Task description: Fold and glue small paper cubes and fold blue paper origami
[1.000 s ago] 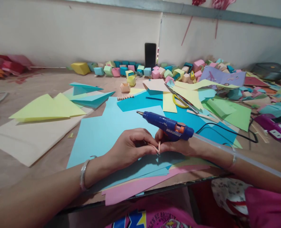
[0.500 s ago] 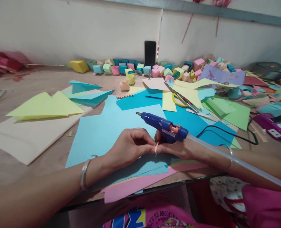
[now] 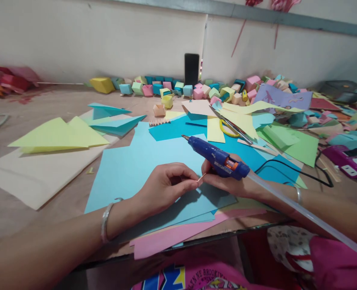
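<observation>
I have both hands close together at the near middle of the table, fingertips almost meeting. The left hand (image 3: 163,187) pinches one end of a small pale peach paper strip (image 3: 200,177) between thumb and finger; the right hand (image 3: 223,181) pinches the other end, so the strip sits clamped in the narrow gap. That right hand also holds a blue glue gun (image 3: 211,155), nozzle pointing left and far, a translucent glue stick (image 3: 275,191) trailing from its back to the near right. I can't make out the fingers around its handle.

Beneath the hands I see a light blue sheet (image 3: 120,173), with pink paper (image 3: 166,241) sticking out at the near edge. Just beyond lie a darker blue sheet (image 3: 175,131) and a peach zigzag strip (image 3: 159,123), an open peach box (image 3: 159,110) behind it. Scissors (image 3: 243,133) lie farther right. Left of the hands is a folded yellow-green sheet (image 3: 54,135); far right, a purple socket block (image 3: 347,161). Along the far wall, small paper boxes (image 3: 157,88) crowd around an upright phone (image 3: 192,68).
</observation>
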### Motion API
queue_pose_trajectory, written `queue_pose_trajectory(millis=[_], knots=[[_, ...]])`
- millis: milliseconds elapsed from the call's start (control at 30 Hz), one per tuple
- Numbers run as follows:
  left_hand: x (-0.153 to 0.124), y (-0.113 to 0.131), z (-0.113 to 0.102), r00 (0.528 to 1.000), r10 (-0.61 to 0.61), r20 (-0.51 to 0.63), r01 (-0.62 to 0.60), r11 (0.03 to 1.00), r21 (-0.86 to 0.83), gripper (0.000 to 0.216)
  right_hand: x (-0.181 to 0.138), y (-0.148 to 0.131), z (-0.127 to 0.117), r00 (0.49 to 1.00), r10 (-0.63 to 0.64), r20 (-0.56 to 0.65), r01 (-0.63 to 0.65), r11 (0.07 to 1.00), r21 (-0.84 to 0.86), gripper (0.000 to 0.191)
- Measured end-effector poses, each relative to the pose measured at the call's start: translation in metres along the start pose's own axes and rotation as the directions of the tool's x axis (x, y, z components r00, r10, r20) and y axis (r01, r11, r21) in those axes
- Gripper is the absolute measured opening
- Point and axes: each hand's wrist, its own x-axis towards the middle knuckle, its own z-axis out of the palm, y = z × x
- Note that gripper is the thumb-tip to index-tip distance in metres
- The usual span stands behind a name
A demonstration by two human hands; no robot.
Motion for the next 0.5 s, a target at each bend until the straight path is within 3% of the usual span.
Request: queue_pose_trajectory(millis=[233,500], knots=[[-0.0004,-0.0003,0.0033,0.999,-0.052,0.011,0.052,0.998,-0.037,0.007,-0.0011,0.0013,0.0046,0.999,-0.034,-0.021,0.034,0.999,0.009,0.01],[-0.0002,0.0011,0.0064,0.995,-0.081,-0.051,0.079,0.996,-0.038,0.008,-0.0041,0.0019,0.0064,0.993,-0.093,-0.071,0.089,0.995,-0.05,0.007]])
